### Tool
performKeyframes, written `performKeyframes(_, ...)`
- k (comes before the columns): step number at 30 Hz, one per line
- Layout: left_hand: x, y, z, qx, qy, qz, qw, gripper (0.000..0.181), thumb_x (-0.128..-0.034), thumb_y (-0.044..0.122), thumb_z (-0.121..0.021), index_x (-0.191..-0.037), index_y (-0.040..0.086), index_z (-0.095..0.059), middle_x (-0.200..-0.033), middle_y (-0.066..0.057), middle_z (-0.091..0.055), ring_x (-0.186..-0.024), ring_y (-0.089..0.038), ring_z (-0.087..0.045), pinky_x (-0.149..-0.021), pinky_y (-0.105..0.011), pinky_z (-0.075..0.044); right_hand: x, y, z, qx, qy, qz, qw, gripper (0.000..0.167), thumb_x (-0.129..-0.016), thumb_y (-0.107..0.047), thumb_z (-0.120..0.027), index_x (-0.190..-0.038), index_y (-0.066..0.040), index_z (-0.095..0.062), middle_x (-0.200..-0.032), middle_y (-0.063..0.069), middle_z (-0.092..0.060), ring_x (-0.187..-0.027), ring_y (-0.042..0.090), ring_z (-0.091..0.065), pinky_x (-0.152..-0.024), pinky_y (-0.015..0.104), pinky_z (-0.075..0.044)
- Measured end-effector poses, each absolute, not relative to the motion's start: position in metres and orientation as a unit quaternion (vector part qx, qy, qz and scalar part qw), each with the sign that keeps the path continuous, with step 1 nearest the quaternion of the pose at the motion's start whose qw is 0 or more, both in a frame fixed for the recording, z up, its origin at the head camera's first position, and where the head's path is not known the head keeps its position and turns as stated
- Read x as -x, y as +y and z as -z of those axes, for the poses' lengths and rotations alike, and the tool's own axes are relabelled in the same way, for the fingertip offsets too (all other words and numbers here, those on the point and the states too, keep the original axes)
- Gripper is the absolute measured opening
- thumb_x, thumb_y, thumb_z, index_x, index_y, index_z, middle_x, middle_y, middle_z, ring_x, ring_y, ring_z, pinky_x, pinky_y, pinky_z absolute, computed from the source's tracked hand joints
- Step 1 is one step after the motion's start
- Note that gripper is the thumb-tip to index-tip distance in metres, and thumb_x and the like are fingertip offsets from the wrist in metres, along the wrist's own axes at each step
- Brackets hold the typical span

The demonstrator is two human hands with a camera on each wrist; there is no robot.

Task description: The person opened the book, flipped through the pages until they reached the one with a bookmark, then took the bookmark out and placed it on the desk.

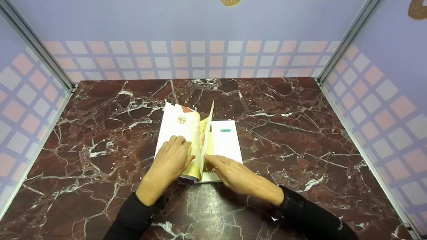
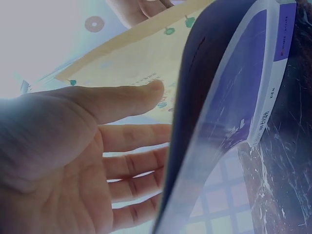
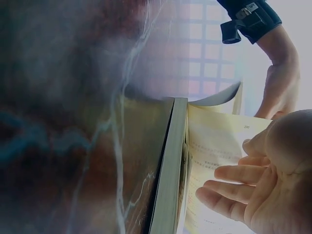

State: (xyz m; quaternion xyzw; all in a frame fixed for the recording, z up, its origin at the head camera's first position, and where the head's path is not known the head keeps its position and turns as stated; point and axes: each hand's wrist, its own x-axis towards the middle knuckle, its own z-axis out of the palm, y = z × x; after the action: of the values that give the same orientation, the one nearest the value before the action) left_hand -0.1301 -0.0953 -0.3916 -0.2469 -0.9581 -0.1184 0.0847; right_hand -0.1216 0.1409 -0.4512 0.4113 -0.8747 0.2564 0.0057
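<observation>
An open book [image 1: 227,145] lies on the table, its left pages bowed upward near the spine. Over the left pages [image 1: 180,125] rests my left hand [image 1: 171,156], thumb toward the spine. The left wrist view shows that hand's fingers [image 2: 131,163] nearly straight against the pages, beside the curved purple-and-white cover [image 2: 234,78]. One or more leaves [image 1: 209,133] stand nearly upright at the middle. My right hand [image 1: 235,175] lies low over the right side, fingertips at the foot of these leaves. Its fingers [image 3: 234,190] look loosely bent beside a printed page [image 3: 214,129].
The dark red marble tabletop [image 1: 287,133] has white veins and surrounds the book. Lilac panels with a pink and white check [image 1: 196,60] stand at the back and both sides. A dark band with a small device [image 3: 248,19] sits on my left wrist.
</observation>
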Motion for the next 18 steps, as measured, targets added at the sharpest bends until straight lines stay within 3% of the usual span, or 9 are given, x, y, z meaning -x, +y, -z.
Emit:
performKeyframes(12, 0.1284, -0.0902, 0.3834, 0.267, -0.946, 0.137, 0.12, 0.037, -0.0948, 0.005, -0.071, -0.13, -0.005, -0.062, -0.124, -0.022, -0.063, -0.112, -0.036, -0.06, -0.095, -0.048, -0.054, 0.1212, 0.1368, 0.4529, -0.42, -0.872, -0.251, -0.003, 0.059, -0.105, -0.009, -0.055, -0.159, -0.01, -0.034, -0.141, 0.016, -0.061, -0.129, 0.029, -0.059, -0.111, 0.044, -0.046)
performKeyframes(18, 0.1267, -0.0897, 0.3817, 0.286, -0.934, 0.15, 0.15, 0.041, -0.0951, 0.0, -0.068, -0.135, -0.005, -0.059, -0.127, -0.022, -0.062, -0.116, -0.036, -0.06, -0.097, -0.048, -0.054, 0.1201, 0.1363, 0.454, -0.428, -0.874, -0.231, 0.011, 0.056, -0.105, -0.01, -0.056, -0.158, -0.007, -0.036, -0.143, 0.017, -0.059, -0.131, 0.03, -0.057, -0.112, 0.044, -0.044)
